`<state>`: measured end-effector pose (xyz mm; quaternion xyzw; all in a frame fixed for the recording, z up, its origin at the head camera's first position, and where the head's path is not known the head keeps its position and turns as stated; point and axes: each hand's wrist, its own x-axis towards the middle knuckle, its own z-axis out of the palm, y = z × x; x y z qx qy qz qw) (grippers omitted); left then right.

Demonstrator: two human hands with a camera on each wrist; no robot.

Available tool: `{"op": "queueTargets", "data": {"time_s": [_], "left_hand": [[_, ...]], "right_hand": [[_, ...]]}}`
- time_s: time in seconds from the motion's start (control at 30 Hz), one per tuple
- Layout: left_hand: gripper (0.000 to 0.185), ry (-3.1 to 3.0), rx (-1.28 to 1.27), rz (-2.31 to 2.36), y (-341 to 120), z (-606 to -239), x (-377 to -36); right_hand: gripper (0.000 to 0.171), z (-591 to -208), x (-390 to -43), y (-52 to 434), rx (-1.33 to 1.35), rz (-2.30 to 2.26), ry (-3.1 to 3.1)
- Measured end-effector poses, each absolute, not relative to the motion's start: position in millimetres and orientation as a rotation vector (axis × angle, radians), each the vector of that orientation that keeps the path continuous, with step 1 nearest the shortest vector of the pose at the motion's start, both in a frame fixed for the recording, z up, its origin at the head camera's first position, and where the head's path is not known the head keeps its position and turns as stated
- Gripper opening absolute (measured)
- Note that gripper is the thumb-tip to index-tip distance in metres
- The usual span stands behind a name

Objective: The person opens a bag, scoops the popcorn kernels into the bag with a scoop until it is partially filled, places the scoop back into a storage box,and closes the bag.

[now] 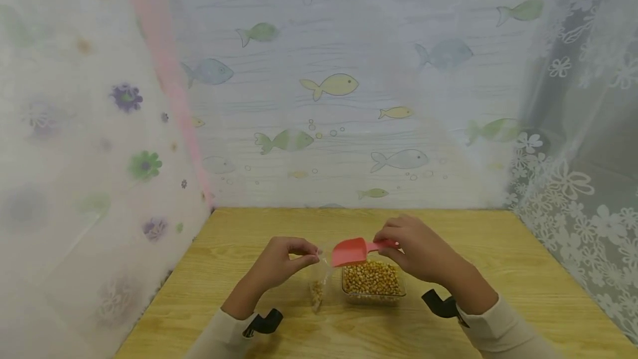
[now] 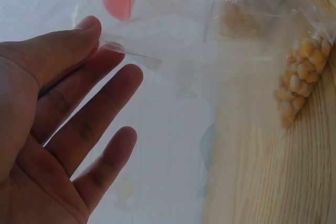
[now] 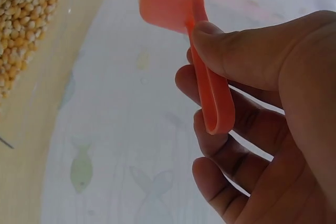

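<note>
Person seated at a wooden desk [image 1: 498,270], both forearms in cream sleeves, a dark strap at each wrist.

Left hand [image 1: 279,262]: thumb and forefinger pinched together on the top edge of a clear plastic bag [image 1: 319,281]. The other fingers are loose and apart, as the left wrist view shows. The bag hangs from the pinch down to the desk, its mouth held up just beside the scoop. A small clump of yellow corn kernels [image 2: 302,80] sits in its bottom corner, against the wood.

Right hand [image 1: 416,248]: clamped on the handle of a pink-red scoop [image 1: 351,251]. In the right wrist view the thumb presses the flat handle against the curled fingers [image 3: 210,145]. The scoop's bowl points toward the left hand, lifted above the near-left corner of the container and close to the bag's mouth. Whether the bowl carries any kernels I cannot tell.

Clear rectangular container [image 1: 372,287]: stands on the desk directly under the right hand, filled with corn kernels, just right of the bag.

Surroundings: sheer curtain with a fish print behind the desk, flower-print curtain to the left, white lace to the right.
</note>
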<state>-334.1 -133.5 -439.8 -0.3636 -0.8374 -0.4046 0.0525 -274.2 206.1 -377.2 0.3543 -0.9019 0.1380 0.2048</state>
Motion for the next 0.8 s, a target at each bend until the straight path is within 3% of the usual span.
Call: {"op": "queueTargets", "data": {"time_s": [0.4, 0.8], "left_hand": [[0.009, -2.552, -1.123, -1.232, -134.7, -437.0, -332.6], [0.008, -2.582, -1.097, -1.252, -132.9, -433.4, -328.2]], "right_hand": [[0.015, -405.2, -271.8, 224.5, 0.909, 0.572, -2.511], [0.013, -408.5, -272.7, 247.2, 0.951, 0.646, -2.625]]}}
